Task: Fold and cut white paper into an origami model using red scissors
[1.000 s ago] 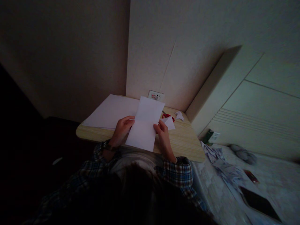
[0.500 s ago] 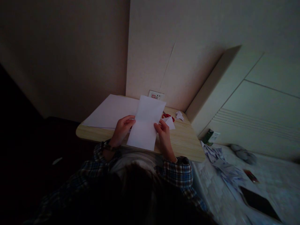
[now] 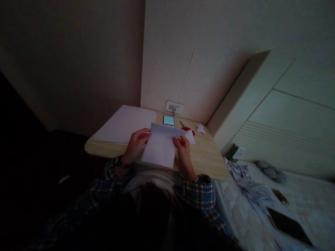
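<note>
Paper (image 3: 160,148) lies between both hands (image 3: 159,138), pinched at its side edges.

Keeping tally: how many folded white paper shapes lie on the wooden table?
2: one in front of the red-handled metal scissors, another to their right. The held white paper may hide more.

No writing can be read with certainty. The lit phone screen (image 3: 169,120), beyond the right hand (image 3: 182,148) and slightly to its left, bears text too small to read; the green-and-white box (image 3: 235,152), well right of that hand, has blurred markings.
</note>
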### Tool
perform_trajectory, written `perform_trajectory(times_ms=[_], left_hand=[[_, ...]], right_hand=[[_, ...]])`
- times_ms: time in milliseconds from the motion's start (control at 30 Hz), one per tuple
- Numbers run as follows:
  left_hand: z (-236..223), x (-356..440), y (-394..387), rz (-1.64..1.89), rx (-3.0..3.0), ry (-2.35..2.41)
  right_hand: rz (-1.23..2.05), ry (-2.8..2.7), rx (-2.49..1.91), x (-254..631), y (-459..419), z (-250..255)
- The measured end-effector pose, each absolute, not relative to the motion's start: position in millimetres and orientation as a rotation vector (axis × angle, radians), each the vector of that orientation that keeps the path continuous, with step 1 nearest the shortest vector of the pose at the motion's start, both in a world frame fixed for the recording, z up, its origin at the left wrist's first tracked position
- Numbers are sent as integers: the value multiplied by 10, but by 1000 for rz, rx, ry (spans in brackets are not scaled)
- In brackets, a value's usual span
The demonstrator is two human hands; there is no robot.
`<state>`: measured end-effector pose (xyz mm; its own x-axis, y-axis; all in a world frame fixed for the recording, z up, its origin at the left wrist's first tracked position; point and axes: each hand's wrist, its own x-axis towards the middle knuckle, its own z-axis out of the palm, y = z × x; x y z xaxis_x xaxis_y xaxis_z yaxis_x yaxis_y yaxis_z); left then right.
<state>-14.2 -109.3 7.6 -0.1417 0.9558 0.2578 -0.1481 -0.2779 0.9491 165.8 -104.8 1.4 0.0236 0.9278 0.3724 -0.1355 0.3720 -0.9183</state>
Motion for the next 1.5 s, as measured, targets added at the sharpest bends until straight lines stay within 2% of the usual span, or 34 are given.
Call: perform_trajectory(times_ms=[467, 1167, 1500], left_hand=[[99, -157, -1127, 1512, 1280, 1025], [95, -142, -1117, 1471, 1206, 1019], [41, -155, -1087, 1581, 1119, 1110]], right_hand=[[787, -1418, -782, 1694, -1057, 74], [962, -1268, -890, 1646, -1060, 35], [1059, -1353, -882, 1625, -1017, 14]])
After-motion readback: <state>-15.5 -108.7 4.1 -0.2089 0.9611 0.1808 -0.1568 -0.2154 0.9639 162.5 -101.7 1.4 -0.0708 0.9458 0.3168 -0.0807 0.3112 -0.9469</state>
